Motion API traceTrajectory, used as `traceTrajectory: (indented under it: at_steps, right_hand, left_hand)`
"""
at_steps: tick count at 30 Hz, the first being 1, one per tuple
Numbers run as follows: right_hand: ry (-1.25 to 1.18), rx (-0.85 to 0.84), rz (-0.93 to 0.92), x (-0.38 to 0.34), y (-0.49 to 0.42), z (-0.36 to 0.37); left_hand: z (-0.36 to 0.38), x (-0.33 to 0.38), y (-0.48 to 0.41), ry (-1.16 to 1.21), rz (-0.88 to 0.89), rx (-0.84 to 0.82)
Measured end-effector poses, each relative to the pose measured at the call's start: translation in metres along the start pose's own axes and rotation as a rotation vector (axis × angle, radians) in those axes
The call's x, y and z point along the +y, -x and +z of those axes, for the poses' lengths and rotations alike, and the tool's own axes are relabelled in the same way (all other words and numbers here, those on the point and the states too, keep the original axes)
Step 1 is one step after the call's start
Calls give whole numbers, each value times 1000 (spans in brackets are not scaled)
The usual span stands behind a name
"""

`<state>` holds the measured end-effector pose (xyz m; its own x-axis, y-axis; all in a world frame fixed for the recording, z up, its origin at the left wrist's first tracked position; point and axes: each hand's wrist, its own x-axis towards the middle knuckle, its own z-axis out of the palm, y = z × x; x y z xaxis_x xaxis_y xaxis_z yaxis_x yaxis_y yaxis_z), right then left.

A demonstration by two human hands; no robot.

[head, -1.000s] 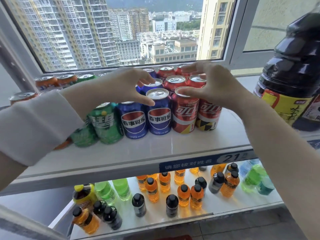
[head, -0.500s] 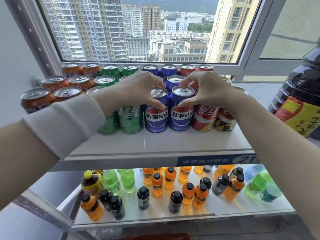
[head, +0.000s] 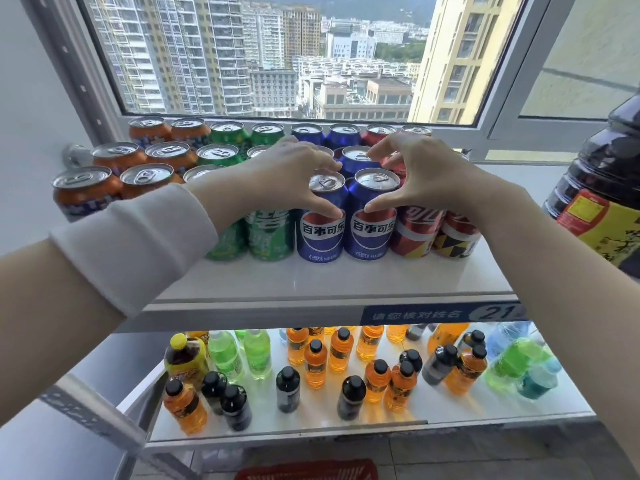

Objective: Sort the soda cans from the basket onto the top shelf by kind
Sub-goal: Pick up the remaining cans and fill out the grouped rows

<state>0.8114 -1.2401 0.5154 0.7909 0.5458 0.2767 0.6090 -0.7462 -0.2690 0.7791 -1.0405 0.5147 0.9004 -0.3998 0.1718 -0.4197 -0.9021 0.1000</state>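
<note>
Soda cans stand in rows on the white top shelf [head: 329, 278], grouped by kind. From left to right they are orange cans [head: 86, 192], green cans [head: 270, 237], blue cans and red cans [head: 415, 230]. My left hand [head: 287, 178] curls over the front left blue can [head: 322, 237], thumb on its front and fingers behind its top. My right hand [head: 426, 178] curls the same way around the front right blue can [head: 372, 237]. Both hands hide parts of the green and red cans behind them. The red basket [head: 308, 471] shows only its rim at the bottom edge.
A large dark bottle [head: 602, 188] with a yellow label stands at the right end of the top shelf. The lower shelf [head: 346, 415] holds several small orange, green and black bottles. A window frame [head: 485, 129] runs right behind the back row of cans.
My right hand has moved left from the red cans to the front right blue can. Both hands have closed in on the two front blue cans. The view has shifted left.
</note>
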Motion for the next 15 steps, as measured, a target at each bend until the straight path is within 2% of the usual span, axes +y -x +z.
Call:
traceTrajectory:
  at_steps: [6,11,15]
  right_hand:
    - [-30,165,-72,-40,-13,10]
    - [85,34,-99,-73,-31,41]
    - [188,18,-73,-85,-43,55]
  left_hand:
    - [-25,-39,36,99,-84,45]
    - [-18,-74,61,15,-167,-32]
    - [-15,-84,62,22,-152,2]
